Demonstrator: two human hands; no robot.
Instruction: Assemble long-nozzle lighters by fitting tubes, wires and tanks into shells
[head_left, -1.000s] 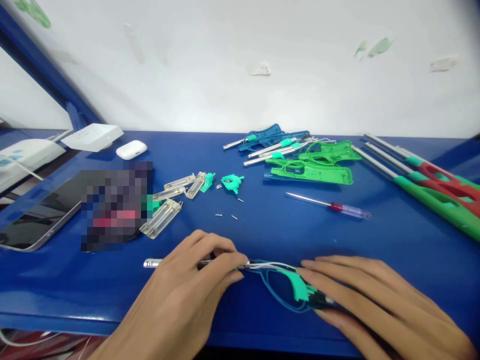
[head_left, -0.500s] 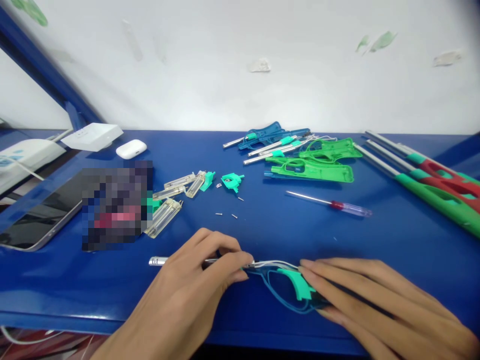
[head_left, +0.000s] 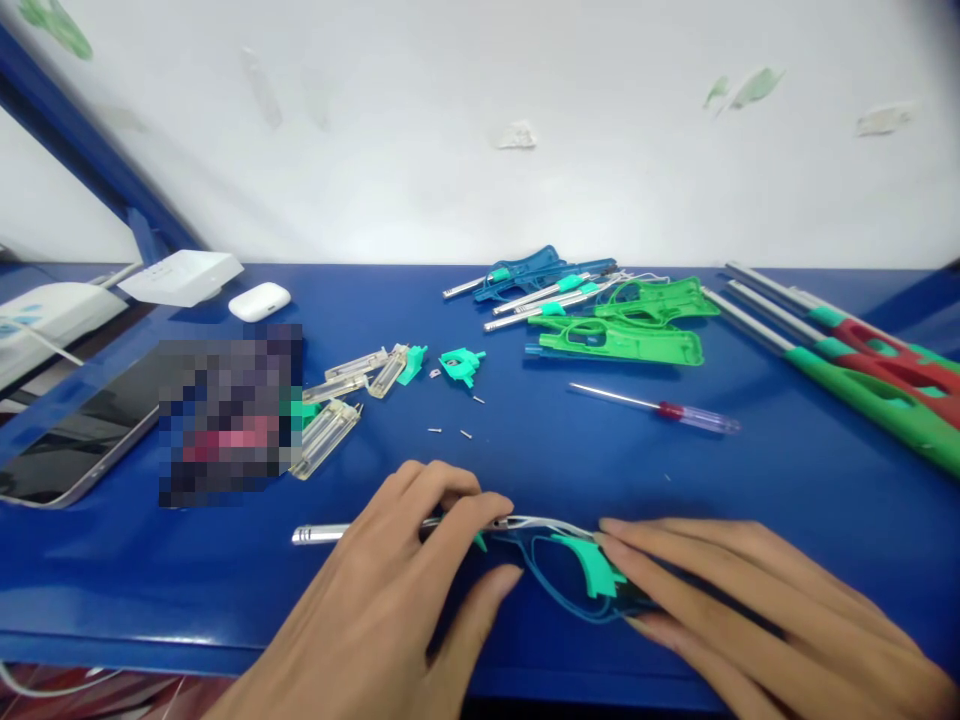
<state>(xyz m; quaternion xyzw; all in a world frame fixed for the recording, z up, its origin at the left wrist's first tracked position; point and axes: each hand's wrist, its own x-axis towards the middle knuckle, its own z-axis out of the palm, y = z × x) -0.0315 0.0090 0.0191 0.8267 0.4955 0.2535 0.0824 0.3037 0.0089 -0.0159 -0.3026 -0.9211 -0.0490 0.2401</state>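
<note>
A partly assembled blue long-nosed lighter [head_left: 570,608] lies at the table's front, its inner side up. A teal trigger [head_left: 591,565] and white wires [head_left: 546,522] show in its handle shell. My left hand [head_left: 397,590] is over the metal tube [head_left: 319,535]; its fingertips touch the tube's inner end while the thumb stands apart, below. My right hand [head_left: 750,590] grips the handle between thumb and fingers and hides most of it. Further back lie small screws [head_left: 466,434], a teal plastic piece [head_left: 463,367] and a screwdriver [head_left: 656,407].
Clear fuel tanks [head_left: 328,438] lie left of centre, beside a pixelated patch and a phone [head_left: 82,430]. Behind are a white earbud case [head_left: 259,301] and green shell halves [head_left: 645,345]. Finished-looking lighters [head_left: 862,395] lie at right. A white wall [head_left: 420,150] closes the back.
My left thumb has come away from the lighter and dropped lower, parting from the fingers. A bit of teal now shows beneath the left fingers. My right hand has kept its grip.
</note>
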